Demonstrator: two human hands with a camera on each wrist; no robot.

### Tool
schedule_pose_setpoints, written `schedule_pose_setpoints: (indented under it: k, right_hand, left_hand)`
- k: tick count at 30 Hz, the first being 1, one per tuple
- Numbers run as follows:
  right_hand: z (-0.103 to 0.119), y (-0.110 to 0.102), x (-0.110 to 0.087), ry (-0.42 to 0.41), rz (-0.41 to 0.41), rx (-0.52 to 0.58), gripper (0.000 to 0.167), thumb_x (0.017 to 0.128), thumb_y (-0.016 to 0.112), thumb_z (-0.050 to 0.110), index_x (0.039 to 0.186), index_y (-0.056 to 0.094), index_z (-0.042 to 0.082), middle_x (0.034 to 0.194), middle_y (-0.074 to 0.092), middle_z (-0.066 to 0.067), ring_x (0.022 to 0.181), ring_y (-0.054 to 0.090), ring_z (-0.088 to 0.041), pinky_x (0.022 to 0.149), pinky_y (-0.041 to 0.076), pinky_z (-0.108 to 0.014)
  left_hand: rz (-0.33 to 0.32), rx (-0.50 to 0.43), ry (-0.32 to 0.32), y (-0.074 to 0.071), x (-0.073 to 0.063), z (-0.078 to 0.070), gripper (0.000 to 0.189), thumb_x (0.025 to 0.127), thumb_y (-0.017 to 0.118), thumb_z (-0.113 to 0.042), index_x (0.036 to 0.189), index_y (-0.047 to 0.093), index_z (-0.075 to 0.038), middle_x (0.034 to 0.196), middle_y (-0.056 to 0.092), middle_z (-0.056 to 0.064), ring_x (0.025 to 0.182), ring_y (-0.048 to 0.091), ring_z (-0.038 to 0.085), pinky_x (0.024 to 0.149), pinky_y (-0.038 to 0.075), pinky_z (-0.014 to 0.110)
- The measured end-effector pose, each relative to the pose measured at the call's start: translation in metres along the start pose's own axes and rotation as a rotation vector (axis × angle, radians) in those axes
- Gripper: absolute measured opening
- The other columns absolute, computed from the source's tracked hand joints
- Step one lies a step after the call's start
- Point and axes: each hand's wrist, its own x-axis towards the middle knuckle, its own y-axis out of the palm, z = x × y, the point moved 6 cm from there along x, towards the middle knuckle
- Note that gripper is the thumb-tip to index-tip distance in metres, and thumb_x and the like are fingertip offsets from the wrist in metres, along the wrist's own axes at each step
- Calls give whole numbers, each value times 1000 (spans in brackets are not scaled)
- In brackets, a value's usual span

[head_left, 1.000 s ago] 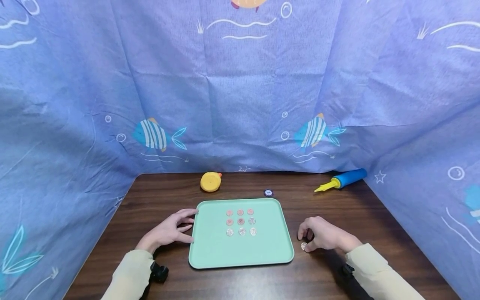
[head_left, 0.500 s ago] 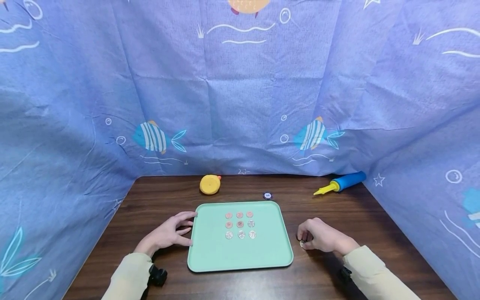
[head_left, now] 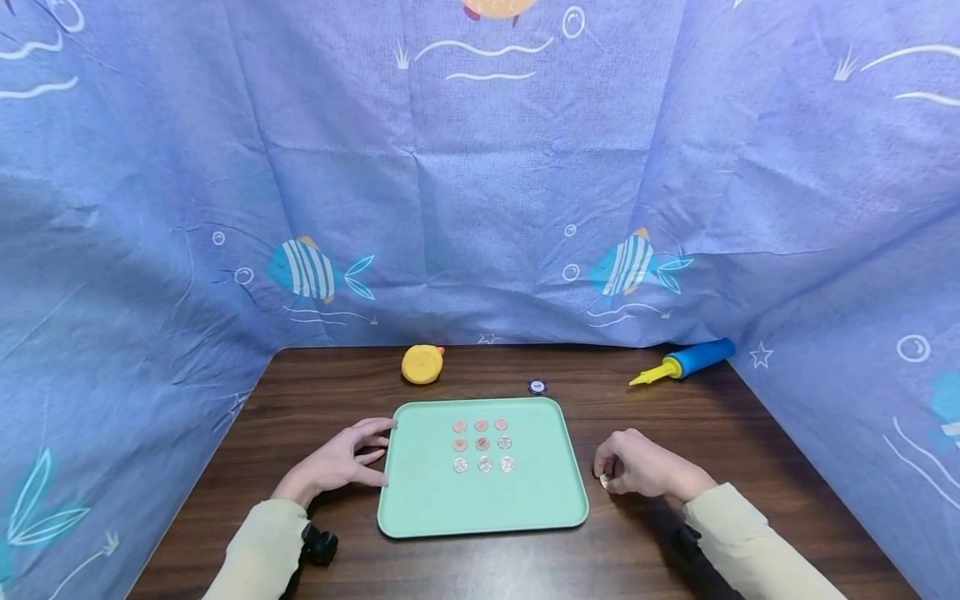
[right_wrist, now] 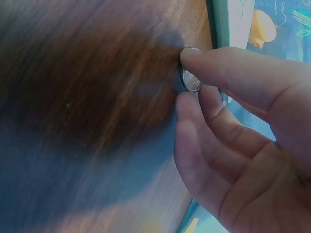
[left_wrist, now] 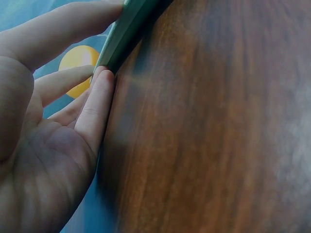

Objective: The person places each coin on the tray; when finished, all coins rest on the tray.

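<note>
A pale green tray lies on the brown table. On it, copper coins and silver coins form three rows of three, copper toward the back and silver toward the front. My left hand rests with spread fingers against the tray's left edge; its fingertips touch the rim in the left wrist view. Just beyond the right edge, my right hand pinches another silver coin between thumb and fingers at the table surface. In the right wrist view that coin is tilted and partly hidden by the thumb.
Behind the tray lie a yellow duck-like toy and a small dark-blue poker chip. A blue hand pump with a yellow nozzle lies at the back right. Blue fish-print cloth hangs around the table.
The right fingers have closed in on the silver coin, which now shows less and sits slightly farther back. My left hand, the tray and its coins stay as they were.
</note>
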Motion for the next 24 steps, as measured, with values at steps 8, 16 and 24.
schedule_pose_setpoints:
  k: [8,16,24]
  right_hand:
    - [1,-5,1,-22,-25,12,18,84,84,0,86,78,17,79,68,12,69,59,-2,61,55,-22]
    - [-5,-6,3,-62,-23,65,16,88,82,2,85,77,17,78,69,11,69,59,-3,61,54,-21]
    - [-10,-12,6,-90,-58,132,9,90,82,7,90,78,15,78,70,8,72,60,-5,65,53,-23]
  left_hand:
    - [4,-11,8,0,0,2,92,86,87,-6,161,34,3,165,24,27,142,41,45,115,49,30]
    - [6,-34,13,1,-1,-1,93,84,88,-5,160,35,5,164,25,28,142,40,47,114,49,27]
    - [8,-29,19,-1,1,-1,93,85,87,-4,161,34,5,164,25,28,142,41,46,113,49,26]
